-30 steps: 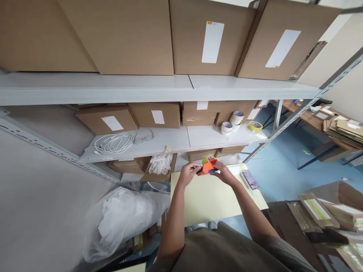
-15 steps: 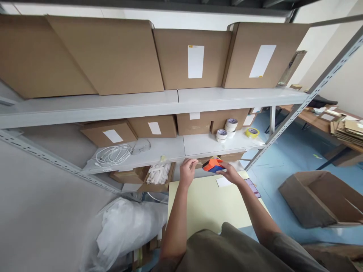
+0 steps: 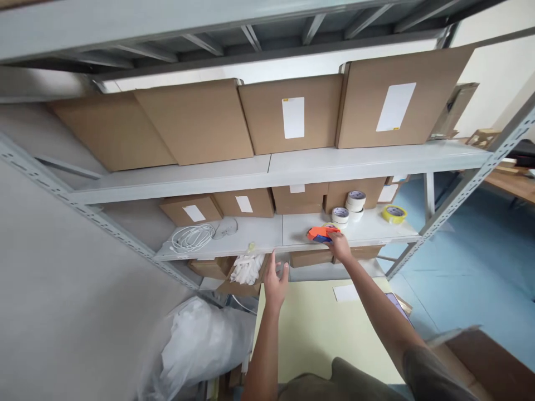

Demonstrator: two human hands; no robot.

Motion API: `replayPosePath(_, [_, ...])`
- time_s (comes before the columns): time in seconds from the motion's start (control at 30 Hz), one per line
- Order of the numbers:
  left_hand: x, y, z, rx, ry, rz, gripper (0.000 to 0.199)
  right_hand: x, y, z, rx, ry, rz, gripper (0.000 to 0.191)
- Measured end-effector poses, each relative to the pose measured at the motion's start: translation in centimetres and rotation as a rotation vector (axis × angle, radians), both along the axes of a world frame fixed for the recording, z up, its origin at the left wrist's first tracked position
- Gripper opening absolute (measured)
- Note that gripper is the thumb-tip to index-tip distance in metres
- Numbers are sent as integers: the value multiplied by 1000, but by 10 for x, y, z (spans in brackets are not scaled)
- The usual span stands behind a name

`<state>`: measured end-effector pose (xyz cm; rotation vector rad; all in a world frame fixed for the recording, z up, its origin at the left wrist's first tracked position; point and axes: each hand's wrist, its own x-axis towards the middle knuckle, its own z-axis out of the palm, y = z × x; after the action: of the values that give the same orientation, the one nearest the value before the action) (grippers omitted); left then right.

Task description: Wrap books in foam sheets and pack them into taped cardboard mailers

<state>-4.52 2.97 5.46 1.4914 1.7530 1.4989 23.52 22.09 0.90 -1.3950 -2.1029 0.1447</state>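
My right hand [image 3: 339, 247] grips an orange-and-blue tape dispenser [image 3: 318, 234] at its right end. The dispenser is held at the middle shelf [image 3: 259, 231], left of a few white tape rolls [image 3: 340, 217]; whether it touches the shelf I cannot tell. Part of a tape roll shows behind its right end. Lower and to the left, my left hand [image 3: 276, 281] is raised with thumb and fingers apart and nothing in it. It is near the shelf's front edge, above the pale yellow tabletop [image 3: 317, 328].
Cardboard boxes [image 3: 200, 125] line the upper shelf. A coiled white cable [image 3: 192, 238] and a yellow tape roll [image 3: 394, 214] lie on the middle shelf. White gloves [image 3: 247, 268] sit below. A white card [image 3: 346, 293] lies on the table, a plastic bag [image 3: 204, 340] beside it.
My right hand has carried the tape dispenser forward to the middle shelf. My left hand has gone from pinched fingers to spread ones. The view has tilted up.
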Motion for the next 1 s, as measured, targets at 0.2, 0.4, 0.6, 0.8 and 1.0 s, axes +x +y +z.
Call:
replayPosePath(0.2, [-10, -19, -9, -74, -78, 82, 59, -33, 49, 1, -147, -148, -16, 43])
replayPosePath(0.4, [-21, -50, -12, -112, -47, 156, 46, -43, 45, -13, -51, -82, -63, 51])
replayPosePath(0.6, [-21, -79, -30, -166, -77, 242, 43, -57, 1, -7, 126, 198, 119, 54])
replayPosePath(0.8, [-12, -115, -55, -227, -90, 309, 43, -86, -64, -13, 24, 334, 418, 56])
replayPosePath(1.0, [-17, -168, -67, -303, -22, 434, 44, -116, -122, -58, -233, 334, 544, 53])
